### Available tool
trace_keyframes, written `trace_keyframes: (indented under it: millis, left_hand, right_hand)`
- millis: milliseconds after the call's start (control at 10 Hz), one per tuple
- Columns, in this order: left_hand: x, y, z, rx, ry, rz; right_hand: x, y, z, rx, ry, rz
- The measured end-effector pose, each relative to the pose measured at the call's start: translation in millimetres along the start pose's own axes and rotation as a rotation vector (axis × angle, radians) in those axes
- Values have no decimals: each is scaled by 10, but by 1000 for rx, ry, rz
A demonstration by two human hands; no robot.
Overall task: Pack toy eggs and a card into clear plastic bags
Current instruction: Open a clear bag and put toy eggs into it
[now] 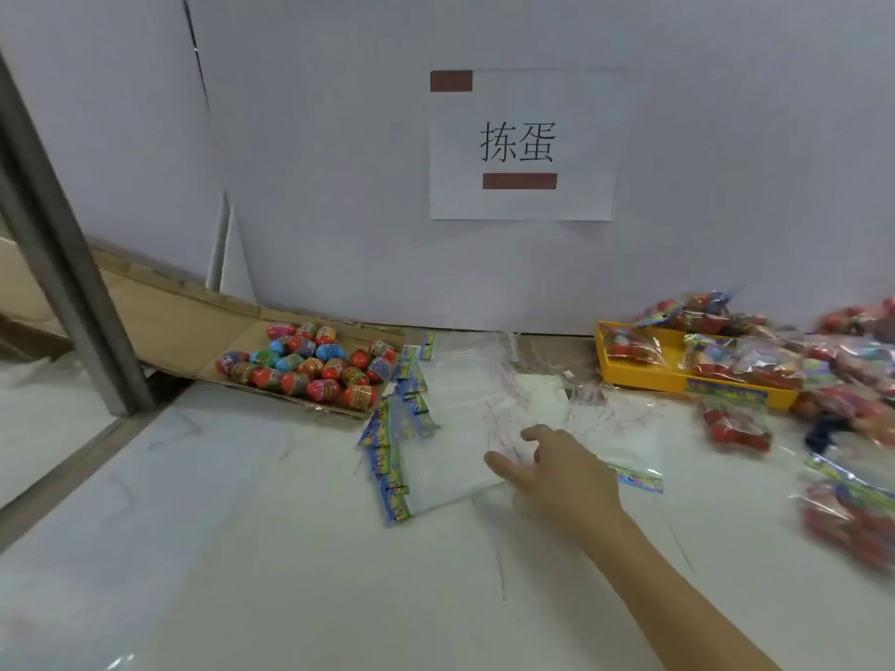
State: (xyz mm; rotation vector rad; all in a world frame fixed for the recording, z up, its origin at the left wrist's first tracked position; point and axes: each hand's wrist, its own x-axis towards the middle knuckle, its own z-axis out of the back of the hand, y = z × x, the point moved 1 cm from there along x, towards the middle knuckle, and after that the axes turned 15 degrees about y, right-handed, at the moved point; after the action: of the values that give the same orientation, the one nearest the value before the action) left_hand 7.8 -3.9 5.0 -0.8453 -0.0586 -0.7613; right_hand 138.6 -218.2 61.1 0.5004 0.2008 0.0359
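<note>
Several colourful toy eggs (315, 366) lie heaped on a flattened cardboard sheet (193, 326) at the left. Blue and green header cards (387, 457) lie in an overlapping row beside it, along the edge of a pile of clear plastic bags (465, 409) in the middle of the table. My right hand (552, 469) reaches in from the lower right with its fingers spread loosely over the clear bags, touching or just above them. My left hand is out of view.
A yellow tray (678, 380) at the right holds packed bags of eggs, with more filled bags (736, 428) scattered around it. A white wall with a printed paper sign (520, 142) stands behind. A grey metal post (63, 263) rises at the left.
</note>
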Motion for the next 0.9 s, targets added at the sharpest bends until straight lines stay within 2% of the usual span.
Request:
trace_keyframes:
  millis: [100, 200, 300, 400, 500, 700, 800, 900]
  left_hand:
    - [441, -428, 515, -191, 85, 158]
    - [1041, -196, 840, -186, -86, 222]
    - [1661, 282, 989, -71, 0, 478]
    - [1963, 661, 948, -180, 120, 567]
    - [2094, 783, 916, -277, 228, 564]
    - [2196, 827, 940, -556, 184, 439]
    - [2199, 851, 944, -601, 290, 425]
    - [2350, 846, 944, -717, 157, 503]
  right_hand:
    - [141, 50, -48, -72, 27, -28]
    - [283, 20, -6, 134, -50, 38]
    - [480, 30, 124, 331, -101, 153]
    - [633, 97, 272, 526, -47, 241]
    - [753, 130, 433, 644, -11, 305]
    - [881, 223, 664, 975, 171, 408]
    - [956, 297, 792, 936, 143, 466]
    - [1016, 385, 932, 849, 167, 510]
